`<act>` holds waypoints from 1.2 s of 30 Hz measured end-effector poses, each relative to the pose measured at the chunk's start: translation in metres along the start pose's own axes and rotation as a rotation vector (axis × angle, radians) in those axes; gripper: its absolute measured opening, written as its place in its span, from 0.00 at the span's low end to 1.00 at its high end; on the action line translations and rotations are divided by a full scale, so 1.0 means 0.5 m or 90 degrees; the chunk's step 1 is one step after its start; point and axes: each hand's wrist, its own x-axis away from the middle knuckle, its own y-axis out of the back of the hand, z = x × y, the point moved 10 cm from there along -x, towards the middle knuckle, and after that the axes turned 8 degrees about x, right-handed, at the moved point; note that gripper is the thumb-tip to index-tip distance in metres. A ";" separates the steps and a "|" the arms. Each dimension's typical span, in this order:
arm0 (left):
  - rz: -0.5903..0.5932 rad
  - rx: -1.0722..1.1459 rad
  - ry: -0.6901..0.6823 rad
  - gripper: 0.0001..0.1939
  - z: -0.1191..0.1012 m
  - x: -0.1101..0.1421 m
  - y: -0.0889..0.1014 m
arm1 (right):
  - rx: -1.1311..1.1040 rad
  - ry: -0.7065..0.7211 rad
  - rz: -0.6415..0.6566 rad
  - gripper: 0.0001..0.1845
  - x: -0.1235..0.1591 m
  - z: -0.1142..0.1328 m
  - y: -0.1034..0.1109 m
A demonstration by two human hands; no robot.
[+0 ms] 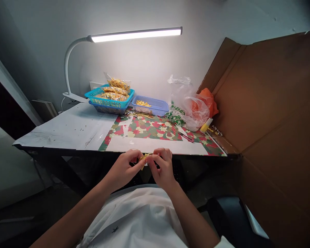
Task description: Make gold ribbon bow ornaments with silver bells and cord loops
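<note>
Just in front of the table edge, my left hand (129, 168) pinches a small yellow ribbon-like piece (143, 160) between thumb and fingers. My right hand (163, 167) meets it from the other side, fingers closed on the same piece. A shiny silvery bit shows at its lower end, near my right fingertips. Its exact kind is too small to make out, and the fingers hide much of it. Beyond my hands lies a camouflage-patterned sheet (147, 128), with thin gold strips (142, 115) and small silvery round pieces near its back.
Stacked baskets (91, 93) hold bags of gold pieces (115, 96). Beside them, a purple basket (160, 107) contains small yellow pieces. Plastic bags (188, 106), a pink-handled tool (186, 137) and a yellow-and-white roll-like object (206, 125) lie rightward. Cardboard (276, 93) walls the right; a lamp (136, 35) overhangs.
</note>
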 end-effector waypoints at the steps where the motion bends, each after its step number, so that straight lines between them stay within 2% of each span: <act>1: 0.012 0.008 0.006 0.18 0.003 -0.004 -0.002 | -0.024 -0.016 -0.008 0.08 0.002 -0.006 -0.002; 5: 0.015 -0.020 0.003 0.17 0.009 -0.016 0.000 | -0.072 -0.058 -0.058 0.09 0.013 -0.022 -0.005; 10: -0.027 -0.108 0.049 0.14 0.047 -0.023 0.017 | -0.071 -0.069 -0.125 0.10 0.020 -0.025 0.006; 16: 0.050 -0.040 0.067 0.18 0.076 -0.026 -0.009 | -0.115 -0.095 -0.077 0.09 0.015 -0.038 -0.011; 23: 0.056 0.011 0.069 0.20 0.077 -0.024 -0.009 | -0.165 -0.174 -0.064 0.07 0.016 -0.070 -0.012; 36: 0.066 0.048 0.076 0.20 0.058 -0.016 -0.014 | -0.147 -0.125 -0.006 0.07 0.006 -0.048 -0.003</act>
